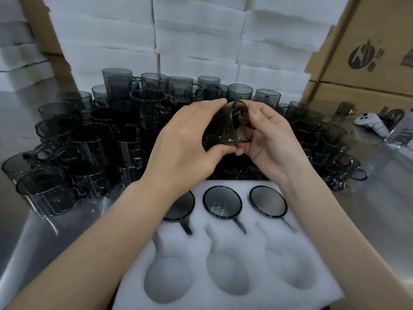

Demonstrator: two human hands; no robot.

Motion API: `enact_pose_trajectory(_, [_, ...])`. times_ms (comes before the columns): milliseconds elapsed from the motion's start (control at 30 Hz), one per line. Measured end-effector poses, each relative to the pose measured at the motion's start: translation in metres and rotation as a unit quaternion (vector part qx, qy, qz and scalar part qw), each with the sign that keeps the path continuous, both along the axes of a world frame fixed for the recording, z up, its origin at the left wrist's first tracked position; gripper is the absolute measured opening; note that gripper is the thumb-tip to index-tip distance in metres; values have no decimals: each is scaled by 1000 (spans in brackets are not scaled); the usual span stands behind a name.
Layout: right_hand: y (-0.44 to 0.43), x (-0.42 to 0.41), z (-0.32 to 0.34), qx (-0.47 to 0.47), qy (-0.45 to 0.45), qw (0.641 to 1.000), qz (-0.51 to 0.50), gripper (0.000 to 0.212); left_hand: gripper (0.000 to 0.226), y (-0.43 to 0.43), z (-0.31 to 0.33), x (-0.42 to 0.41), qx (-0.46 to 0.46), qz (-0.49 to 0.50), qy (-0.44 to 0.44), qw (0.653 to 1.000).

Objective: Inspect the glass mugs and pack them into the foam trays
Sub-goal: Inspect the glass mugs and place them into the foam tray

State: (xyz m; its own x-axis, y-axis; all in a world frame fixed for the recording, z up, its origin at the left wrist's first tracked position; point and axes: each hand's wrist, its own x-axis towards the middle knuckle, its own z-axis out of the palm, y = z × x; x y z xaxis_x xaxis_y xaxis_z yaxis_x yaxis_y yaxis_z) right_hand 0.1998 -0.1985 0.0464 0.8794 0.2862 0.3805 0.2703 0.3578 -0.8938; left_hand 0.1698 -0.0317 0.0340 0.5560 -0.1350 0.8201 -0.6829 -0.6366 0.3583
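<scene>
Steel table: left hand and right hand curl fingers round one tilted mug (smoky glass).

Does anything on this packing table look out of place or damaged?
A white controller lies on the steel table at right, unrelated to packing. One lone mug stands apart by the cardboard boxes. No cracks or spills show; the packed mugs sit level in the foam tray.

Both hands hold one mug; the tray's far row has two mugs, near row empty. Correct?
No: the head view shows three mugs in the tray's far row, not two. The left hand and right hand hold one mug; the near row is empty.
</scene>
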Motion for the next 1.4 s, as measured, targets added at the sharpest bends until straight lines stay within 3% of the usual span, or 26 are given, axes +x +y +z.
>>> enact_pose_trajectory(133, [-6,3,-2,47,9,987,152,35,61,2,1,0,-38,-9,-3,999])
enact_pose_trajectory(233, [-9,4,-3,26,-3,986,167,54,59,2,1,-2,-43,-8,6,999])
enact_pose_trajectory(500, [2,-6,1,-110,-92,989,-45,59,59,2,0,0,11,17,20,1000])
enact_pose_trajectory(667, [11,-9,1,-118,-111,973,-164,35,58,0,0,2,45,21,-13,999])
enact_pose_trajectory(800, [11,-7,1,-89,-74,971,-208,26,58,-2,0,2,60,-1,-15,998])
enact_pose_trajectory(967, [10,-3,6,-18,4,992,-128,35,66,-3,0,-1,16,-25,-5,1000])
enact_pose_trajectory(1133, [2,-1,7,-87,35,995,-33,24,69,1,3,-8,-61,-92,43,993])
enact_pose_trajectory(1400, [6,-6,8,-102,56,993,28,41,58,1,6,-8,-110,-157,51,980])
